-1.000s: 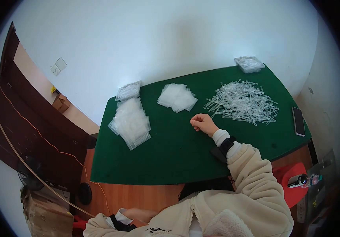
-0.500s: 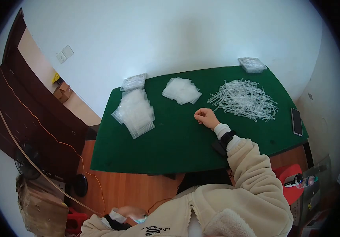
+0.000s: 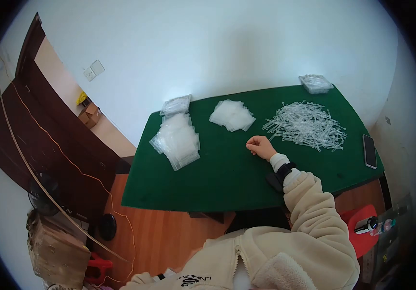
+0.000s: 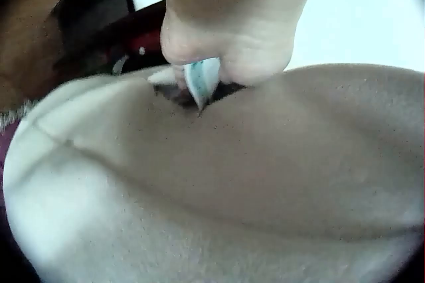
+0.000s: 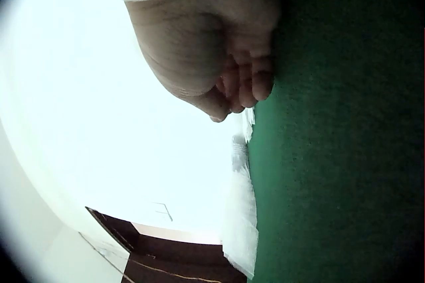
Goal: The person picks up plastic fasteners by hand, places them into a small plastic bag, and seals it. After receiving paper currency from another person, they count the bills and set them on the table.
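Observation:
My right hand point(image 3: 262, 147) rests on the green tabletop point(image 3: 227, 174) with its fingers loosely curled and nothing in them. In the right wrist view that hand point(image 5: 219, 51) lies on its side against the cloth. To its right is a pile of clear plastic sticks with looped ends point(image 3: 307, 126); beyond it, a pile of clear plastic bags point(image 3: 232, 116). In the left wrist view my left hand point(image 4: 229, 31) holds a small white and teal packet point(image 4: 202, 82) at a dark opening in the beige jacket point(image 4: 219, 163). The head view hides this hand behind the jacket.
A larger pile of clear bags point(image 3: 178, 140) lies at the table's left, with a clear box point(image 3: 176, 105) behind it. Another filled box point(image 3: 316, 83) stands at the back right corner. A phone point(image 3: 369, 151) lies near the right edge. A red stool point(image 3: 358, 239) holds bottles.
The left hand, with the white and teal packet showing half a second ago, has dropped behind the jacket in the head view. The right hand stays in place while the head view shifts slightly.

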Demonstrator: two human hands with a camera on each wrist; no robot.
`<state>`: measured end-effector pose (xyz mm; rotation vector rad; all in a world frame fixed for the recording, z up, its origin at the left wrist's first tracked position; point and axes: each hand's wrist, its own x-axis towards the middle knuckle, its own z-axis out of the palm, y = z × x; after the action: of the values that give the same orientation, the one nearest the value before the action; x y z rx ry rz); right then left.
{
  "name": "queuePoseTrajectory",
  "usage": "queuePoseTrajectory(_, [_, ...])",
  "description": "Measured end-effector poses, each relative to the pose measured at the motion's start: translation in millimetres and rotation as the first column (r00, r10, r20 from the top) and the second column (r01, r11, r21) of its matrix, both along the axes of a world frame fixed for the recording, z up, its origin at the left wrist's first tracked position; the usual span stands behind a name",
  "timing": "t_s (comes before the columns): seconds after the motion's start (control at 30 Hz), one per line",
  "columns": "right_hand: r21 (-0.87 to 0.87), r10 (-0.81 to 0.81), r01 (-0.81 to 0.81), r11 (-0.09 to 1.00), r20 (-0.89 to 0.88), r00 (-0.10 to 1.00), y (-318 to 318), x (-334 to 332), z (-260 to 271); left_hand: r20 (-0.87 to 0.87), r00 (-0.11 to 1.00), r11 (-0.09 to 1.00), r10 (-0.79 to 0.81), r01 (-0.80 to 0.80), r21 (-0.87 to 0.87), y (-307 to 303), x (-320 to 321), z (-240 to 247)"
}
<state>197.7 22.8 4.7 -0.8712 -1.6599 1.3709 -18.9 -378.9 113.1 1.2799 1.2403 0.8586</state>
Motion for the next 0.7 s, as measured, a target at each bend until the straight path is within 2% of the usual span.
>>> queuePoseTrajectory(0.33, [0.027,0.083,-0.084,0.996,0.015,0.996,7.4,1.9,-8.2,-0.091,0.996,0.999,-0.009,0.004,-0.054,8.2,12.8,1.0])
queuePoseTrajectory(0.7, [0.028,0.065,-0.066,0.997,0.021,0.998,2.4,3.6,-6.3,-0.153,0.984,0.988,-0.087,0.065,-0.138,18.4,27.1,-8.0])
